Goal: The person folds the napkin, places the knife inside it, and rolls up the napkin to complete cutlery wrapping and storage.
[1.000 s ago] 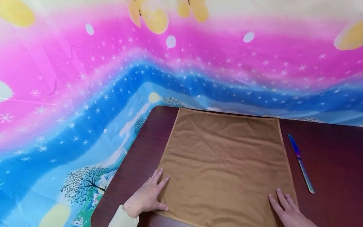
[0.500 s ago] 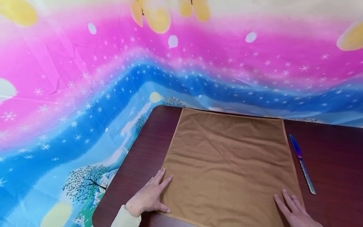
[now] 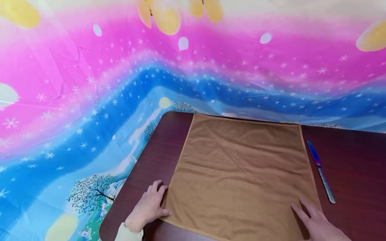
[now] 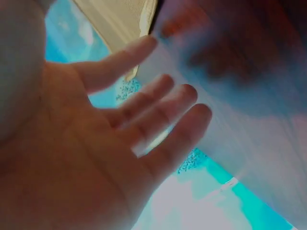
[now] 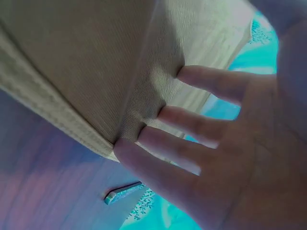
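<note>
A brown square cloth (image 3: pixel 241 177) with a stitched hem lies spread out, with shallow wrinkles across it. At its near left corner is my left hand (image 3: pixel 147 206), its thumb by the corner and the fingers beside the left edge, slightly bent. In the left wrist view the fingers of the left hand (image 4: pixel 163 115) are spread and grip nothing. My right hand (image 3: pixel 316 219) is at the near right part of the cloth, fingers extended. The right wrist view has the fingertips of the right hand (image 5: pixel 165 155) touching the cloth (image 5: pixel 91 62) near its hem.
A table knife (image 3: pixel 322 174) with an iridescent blade lies right of the cloth on the dark wooden table (image 3: pixel 356 160). Behind and left of the table hangs a printed pink and blue fabric (image 3: pixel 126 77).
My left hand has shifted left, and its fingers have come off the cloth's left edge. The near left corner now lies a little farther left. The right hand stays nearly in place.
</note>
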Demonstrator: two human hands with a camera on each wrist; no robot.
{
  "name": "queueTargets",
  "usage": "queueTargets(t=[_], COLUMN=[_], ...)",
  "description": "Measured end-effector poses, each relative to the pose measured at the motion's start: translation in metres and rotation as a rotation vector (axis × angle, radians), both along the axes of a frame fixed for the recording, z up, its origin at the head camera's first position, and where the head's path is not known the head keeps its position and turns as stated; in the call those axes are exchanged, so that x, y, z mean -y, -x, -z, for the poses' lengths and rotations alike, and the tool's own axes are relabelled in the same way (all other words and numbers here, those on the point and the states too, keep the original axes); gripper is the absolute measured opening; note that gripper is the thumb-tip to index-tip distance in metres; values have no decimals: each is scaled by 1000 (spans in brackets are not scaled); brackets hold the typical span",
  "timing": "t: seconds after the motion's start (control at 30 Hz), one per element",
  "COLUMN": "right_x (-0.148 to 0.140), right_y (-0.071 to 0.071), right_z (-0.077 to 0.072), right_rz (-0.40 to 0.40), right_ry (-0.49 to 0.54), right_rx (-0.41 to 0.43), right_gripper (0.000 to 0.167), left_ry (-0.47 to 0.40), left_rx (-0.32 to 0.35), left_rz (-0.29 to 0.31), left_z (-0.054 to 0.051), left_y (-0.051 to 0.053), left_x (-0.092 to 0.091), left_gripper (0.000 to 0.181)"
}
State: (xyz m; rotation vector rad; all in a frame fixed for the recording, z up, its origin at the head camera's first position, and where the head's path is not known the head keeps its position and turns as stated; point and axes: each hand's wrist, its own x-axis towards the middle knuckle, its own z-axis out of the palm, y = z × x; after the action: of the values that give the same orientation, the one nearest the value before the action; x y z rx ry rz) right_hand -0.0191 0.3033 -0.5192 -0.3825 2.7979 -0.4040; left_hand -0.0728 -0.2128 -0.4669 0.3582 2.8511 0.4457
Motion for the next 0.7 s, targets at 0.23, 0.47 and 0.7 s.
queueTargets(t=[0.23, 0.47, 0.7], right_x=[12, 4, -1], right_y=[30, 47, 79], right_z=[-29, -43, -53], right_rz=[67, 27, -15], right_ry=[-114, -28, 67], right_rx=[160, 66, -81], right_gripper=[76, 68, 67], left_ry=[38, -8, -89], left_rx=[82, 152, 83], left_rz=[-169, -273, -264], left_z=[-4, 2, 8], left_y=[-19, -33, -43], left_x=[2, 4, 8], left_gripper=[44, 43, 39])
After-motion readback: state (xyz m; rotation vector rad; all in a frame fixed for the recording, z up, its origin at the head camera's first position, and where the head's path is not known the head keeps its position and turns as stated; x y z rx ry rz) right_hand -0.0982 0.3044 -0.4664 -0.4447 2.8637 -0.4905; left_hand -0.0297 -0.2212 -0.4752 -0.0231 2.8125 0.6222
